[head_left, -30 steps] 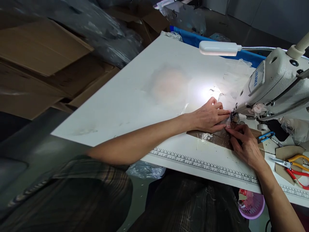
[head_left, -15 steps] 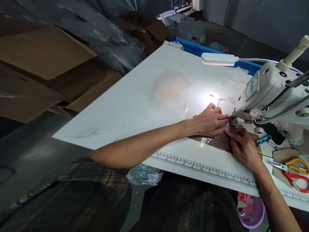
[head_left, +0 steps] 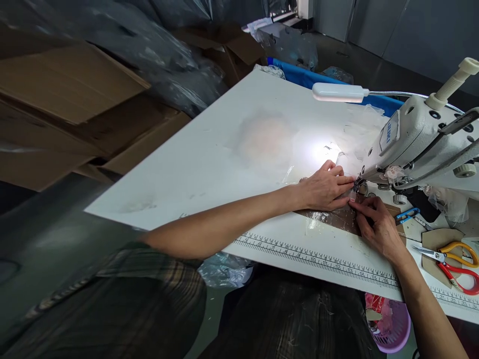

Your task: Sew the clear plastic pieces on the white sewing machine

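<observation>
My left hand [head_left: 325,188] lies flat on a piece of sheer white fabric [head_left: 345,160], its fingers stretched toward the presser foot [head_left: 357,185] of a white sewing machine [head_left: 407,137]. Just in front of the foot, my right hand [head_left: 377,227] pinches the near edge of the same fabric between thumb and forefinger. Both hands are close together, and part of the cloth is hidden beneath the left fingers. Brown tape [head_left: 337,220] covers the table surface under the hands.
Orange- and red-handled scissors [head_left: 449,257] and blue thread snips [head_left: 407,215] lie to the right. A white lamp [head_left: 340,92] hangs over the white table [head_left: 209,164]. A printed ruler [head_left: 318,259] runs along its front edge. Cardboard boxes [head_left: 67,85] stand left; a purple basket [head_left: 392,334] sits below.
Both hands hold almost the same position at the presser foot. The view has shifted very slightly, so the machine and scissors appear a little further left.
</observation>
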`<action>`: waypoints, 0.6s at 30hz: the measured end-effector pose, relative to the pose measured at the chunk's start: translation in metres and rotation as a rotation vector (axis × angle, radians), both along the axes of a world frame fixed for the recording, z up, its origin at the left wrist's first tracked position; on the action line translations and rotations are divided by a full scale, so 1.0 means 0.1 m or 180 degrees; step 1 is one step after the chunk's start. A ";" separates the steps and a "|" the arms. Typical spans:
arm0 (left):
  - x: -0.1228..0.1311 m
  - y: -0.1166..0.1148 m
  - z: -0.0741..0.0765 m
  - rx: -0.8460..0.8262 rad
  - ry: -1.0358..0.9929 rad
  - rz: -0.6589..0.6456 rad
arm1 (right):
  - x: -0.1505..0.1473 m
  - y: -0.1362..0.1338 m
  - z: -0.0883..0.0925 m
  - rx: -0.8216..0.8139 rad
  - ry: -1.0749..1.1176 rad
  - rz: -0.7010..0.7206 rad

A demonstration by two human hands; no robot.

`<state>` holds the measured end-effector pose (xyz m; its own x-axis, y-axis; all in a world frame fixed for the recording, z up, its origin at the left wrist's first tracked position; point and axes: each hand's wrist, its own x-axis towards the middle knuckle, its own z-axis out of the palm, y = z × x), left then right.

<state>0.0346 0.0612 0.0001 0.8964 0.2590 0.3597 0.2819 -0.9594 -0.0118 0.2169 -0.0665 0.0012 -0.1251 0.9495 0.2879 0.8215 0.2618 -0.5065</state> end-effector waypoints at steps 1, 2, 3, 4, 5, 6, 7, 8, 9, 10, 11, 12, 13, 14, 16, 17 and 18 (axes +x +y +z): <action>0.00 0.00 0.00 -0.0010 -0.0014 0.0009 | 0.00 0.00 0.00 0.0022 0.0013 -0.0005; 0.00 -0.01 -0.01 -0.0021 -0.0028 0.0017 | 0.00 0.00 0.00 0.0037 0.0021 -0.0012; 0.00 -0.01 -0.01 -0.0031 -0.0043 0.0020 | 0.00 0.00 -0.01 0.0047 0.0026 -0.0019; 0.00 -0.01 -0.01 -0.0043 -0.0058 0.0024 | 0.00 0.00 -0.01 0.0053 0.0029 -0.0018; 0.00 -0.01 -0.02 -0.0054 -0.0072 0.0027 | 0.00 0.00 -0.01 0.0056 0.0029 -0.0014; 0.00 0.00 -0.02 -0.0063 -0.0083 0.0031 | 0.00 0.00 -0.01 0.0057 0.0027 -0.0011; 0.00 0.00 -0.02 -0.0066 -0.0089 0.0036 | 0.00 0.00 -0.02 0.0054 0.0024 -0.0013; 0.00 0.00 -0.03 -0.0063 -0.0094 0.0042 | 0.01 0.00 -0.02 0.0046 0.0023 -0.0026; 0.01 0.00 -0.03 -0.0054 -0.0095 0.0050 | 0.01 0.00 -0.03 0.0033 0.0026 -0.0045; 0.01 0.00 -0.03 -0.0041 -0.0092 0.0062 | 0.01 0.00 -0.03 0.0018 0.0034 -0.0064; 0.01 -0.01 -0.03 -0.0026 -0.0088 0.0073 | 0.01 0.01 -0.03 0.0006 0.0045 -0.0076; 0.02 -0.01 -0.04 -0.0010 -0.0082 0.0079 | 0.02 0.01 -0.04 -0.0002 0.0055 -0.0078; 0.02 -0.01 -0.04 0.0008 -0.0081 0.0077 | 0.02 0.01 -0.04 -0.0003 0.0066 -0.0072; 0.02 -0.02 -0.04 0.0028 -0.0090 0.0069 | 0.02 0.01 -0.04 0.0004 0.0078 -0.0058; 0.01 -0.02 -0.04 0.0065 -0.0176 0.0084 | 0.03 0.01 -0.04 0.0022 0.0098 -0.0036; 0.01 -0.02 -0.04 0.0076 -0.0266 0.0113 | 0.03 0.01 -0.04 0.0019 0.0108 -0.0039; 0.00 -0.02 -0.03 0.0076 -0.0380 0.0148 | 0.03 0.01 -0.04 0.0000 0.0117 -0.0045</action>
<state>0.0345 0.0593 -0.0030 0.8340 0.2895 0.4697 0.3270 -0.9450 0.0019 0.2202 -0.0656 -0.0024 -0.1010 0.9510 0.2921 0.8059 0.2504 -0.5366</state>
